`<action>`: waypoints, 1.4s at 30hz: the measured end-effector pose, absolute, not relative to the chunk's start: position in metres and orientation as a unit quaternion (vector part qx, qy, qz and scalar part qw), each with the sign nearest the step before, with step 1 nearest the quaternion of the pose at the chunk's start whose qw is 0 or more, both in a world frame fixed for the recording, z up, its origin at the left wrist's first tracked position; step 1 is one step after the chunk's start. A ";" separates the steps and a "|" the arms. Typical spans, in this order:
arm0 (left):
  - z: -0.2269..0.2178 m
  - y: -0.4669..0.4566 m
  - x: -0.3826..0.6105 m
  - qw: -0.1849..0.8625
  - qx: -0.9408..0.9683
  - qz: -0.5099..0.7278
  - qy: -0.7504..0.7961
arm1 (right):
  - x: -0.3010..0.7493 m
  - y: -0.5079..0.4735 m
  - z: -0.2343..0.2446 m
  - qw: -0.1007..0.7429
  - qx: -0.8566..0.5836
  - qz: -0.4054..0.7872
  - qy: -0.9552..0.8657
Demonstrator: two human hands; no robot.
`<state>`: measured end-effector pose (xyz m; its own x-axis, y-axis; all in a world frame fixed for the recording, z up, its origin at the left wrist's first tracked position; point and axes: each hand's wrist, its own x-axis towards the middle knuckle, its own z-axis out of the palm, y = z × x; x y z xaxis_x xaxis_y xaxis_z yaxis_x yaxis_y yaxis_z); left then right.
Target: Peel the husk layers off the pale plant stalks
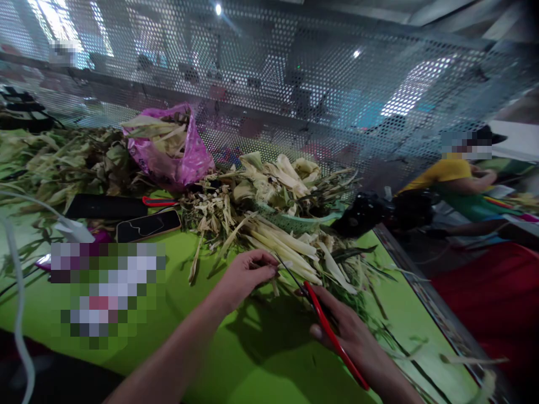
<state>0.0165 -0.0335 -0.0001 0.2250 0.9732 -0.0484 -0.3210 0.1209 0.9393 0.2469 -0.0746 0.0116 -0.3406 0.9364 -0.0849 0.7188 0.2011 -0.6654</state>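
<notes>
My right hand (347, 325) grips red-handled scissors (322, 322), with the dark blades angled up and left toward my other hand. My left hand (246, 275) is closed in a pinch on a small pale strip of corn husk (275, 285). The blade tips lie close beside its fingertips; whether they touch the strip I cannot tell. Just beyond both hands, a bundle of long pale corn husks (286, 247) rests on the green table (189, 325). Behind it, a light green basket (290, 219) is heaped with dried husks (273, 179).
A pink plastic bag (196, 151) of husks stands at the back, beside a large husk pile (84, 157). A phone (149, 225), a red cutter (160, 201) and a white cable (19, 314) lie on the left. A perforated metal screen (252, 73) borders the back. A person in yellow (442, 174) sits right.
</notes>
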 end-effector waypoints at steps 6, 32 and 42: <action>-0.003 -0.033 0.016 0.648 0.450 0.491 0.369 | 0.245 -0.074 0.012 0.171 -0.534 0.331 -0.759; -0.009 -0.039 0.023 0.223 0.683 0.550 0.426 | 0.215 -0.059 0.029 0.445 -0.522 0.510 -0.518; -0.008 -0.052 0.033 0.062 0.765 0.514 0.384 | 0.181 -0.040 0.029 0.514 -0.484 0.499 -0.502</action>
